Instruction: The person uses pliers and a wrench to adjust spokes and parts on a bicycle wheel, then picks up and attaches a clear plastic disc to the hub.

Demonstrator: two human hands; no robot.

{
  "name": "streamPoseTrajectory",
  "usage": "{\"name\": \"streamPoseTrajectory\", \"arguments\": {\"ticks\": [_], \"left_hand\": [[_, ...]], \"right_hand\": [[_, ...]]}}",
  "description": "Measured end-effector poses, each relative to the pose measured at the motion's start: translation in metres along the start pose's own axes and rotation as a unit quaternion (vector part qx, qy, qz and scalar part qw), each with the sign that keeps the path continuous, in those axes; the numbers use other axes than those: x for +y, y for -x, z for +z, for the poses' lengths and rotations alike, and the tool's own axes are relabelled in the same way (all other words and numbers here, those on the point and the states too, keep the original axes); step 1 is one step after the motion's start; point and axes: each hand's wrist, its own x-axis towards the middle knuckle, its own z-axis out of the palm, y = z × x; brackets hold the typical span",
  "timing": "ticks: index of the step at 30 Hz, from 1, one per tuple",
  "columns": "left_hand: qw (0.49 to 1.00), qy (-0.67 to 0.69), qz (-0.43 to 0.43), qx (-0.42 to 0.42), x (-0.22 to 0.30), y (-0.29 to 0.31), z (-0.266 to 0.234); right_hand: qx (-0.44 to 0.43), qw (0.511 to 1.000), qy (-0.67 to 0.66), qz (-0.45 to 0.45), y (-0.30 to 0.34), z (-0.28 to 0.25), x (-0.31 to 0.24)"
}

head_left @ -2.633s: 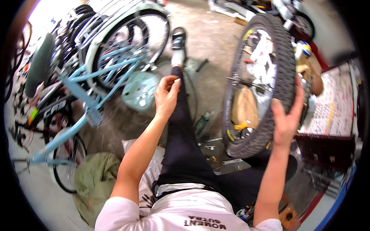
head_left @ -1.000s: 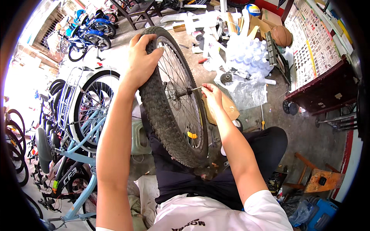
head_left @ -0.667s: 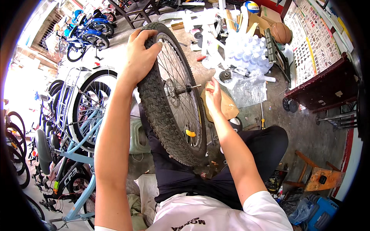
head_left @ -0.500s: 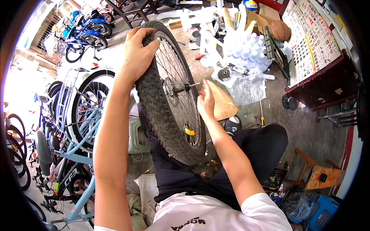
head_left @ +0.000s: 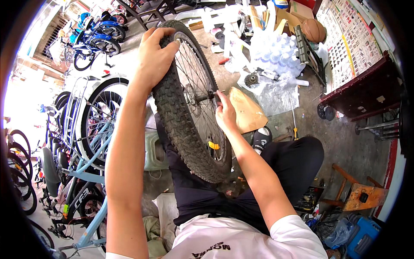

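Observation:
A bicycle wheel [head_left: 172, 116] with a black knobby tyre stands tilted before me, between my legs. My left hand [head_left: 156, 52] is closed over the top of the tyre, the thumb reaching to the rim side. At the wheel's centre is a hub [head_left: 202, 97] with a brake disc [head_left: 192, 103] on its far side and a thin axle poking out to the right. My right hand [head_left: 225, 113] has its fingertips closed at the axle's end, beside the hub. A yellow reflector [head_left: 213, 145] sits among the lower spokes.
Bicycles [head_left: 92, 151] stand along the left. Beyond the wheel lie brown cardboard [head_left: 246, 110], plastic-wrapped white items [head_left: 276, 54], a sprocket cassette [head_left: 251, 79] and a screwdriver [head_left: 296, 133]. On the right are a dark red cabinet [head_left: 358, 97], a wooden stool [head_left: 364, 196] and a blue case [head_left: 364, 237].
My right hand has moved slightly left and inward, its fingertips coming onto the axle's end. The wheel has shifted and turned a little; my left hand keeps its grip on the tyre.

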Motion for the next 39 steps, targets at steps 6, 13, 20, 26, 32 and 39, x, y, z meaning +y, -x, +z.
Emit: {"name": "streamPoseTrajectory", "arguments": {"ticks": [6,13,20,26,32,39], "left_hand": [[1.000,-0.006,0.009,-0.001,-0.004,-0.001,-0.003],[1.000,0.007,-0.006,0.002,0.000,-0.002,-0.001],[1.000,0.008,0.000,0.005,-0.004,-0.003,0.000],[1.000,0.010,-0.004,0.000,-0.006,-0.004,0.000],[1.000,0.023,-0.008,0.004,-0.012,-0.005,0.000],[1.000,0.005,0.002,0.014,-0.012,-0.004,-0.001]], "right_hand": [[-0.033,0.999,-0.018,-0.004,0.000,-0.004,-0.010],[-0.023,0.997,0.008,0.077,0.009,-0.010,-0.004],[-0.003,0.998,0.052,-0.018,0.005,-0.010,-0.001],[-0.002,0.999,0.031,-0.019,0.006,-0.008,0.002],[-0.009,1.000,0.008,-0.011,0.001,-0.007,-0.001],[0.013,1.000,0.005,0.017,0.002,-0.004,-0.006]]}}
